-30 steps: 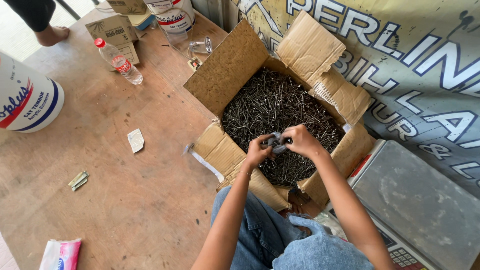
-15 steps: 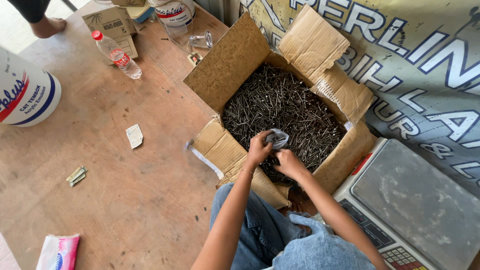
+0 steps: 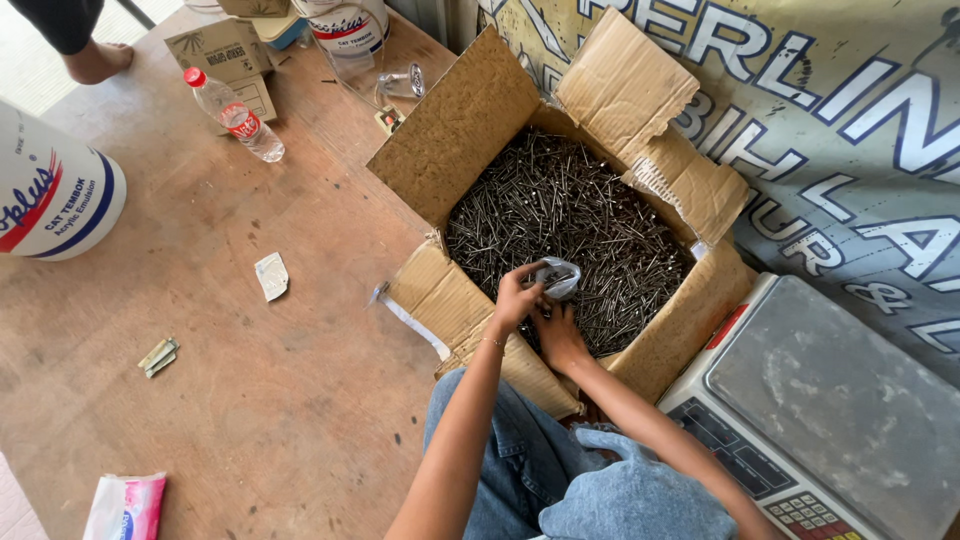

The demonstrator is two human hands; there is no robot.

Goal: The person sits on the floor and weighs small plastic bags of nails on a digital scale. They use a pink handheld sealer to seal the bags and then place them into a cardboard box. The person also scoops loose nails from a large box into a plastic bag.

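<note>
An open cardboard box [image 3: 455,130] sits on the wooden floor, filled with several dark metal nails [image 3: 560,215]. My left hand [image 3: 515,298] holds the mouth of a small clear plastic bag [image 3: 557,277] with nails in it, just above the nail pile at the box's near edge. My right hand [image 3: 558,337] is right below the bag, down among the nails at the near side of the box; I cannot see its fingertips clearly.
A digital weighing scale [image 3: 830,400] stands at my right. A water bottle [image 3: 235,113], small cartons [image 3: 222,50], two paint buckets [image 3: 45,195] [image 3: 345,22], paper scraps [image 3: 271,275] and a pink tissue pack [image 3: 125,505] lie around. Another person's bare foot [image 3: 95,62] is at top left.
Both hands held the bag together over the nails a second ago. Now my right hand has dropped below the bag into the nails, while my left keeps the bag.
</note>
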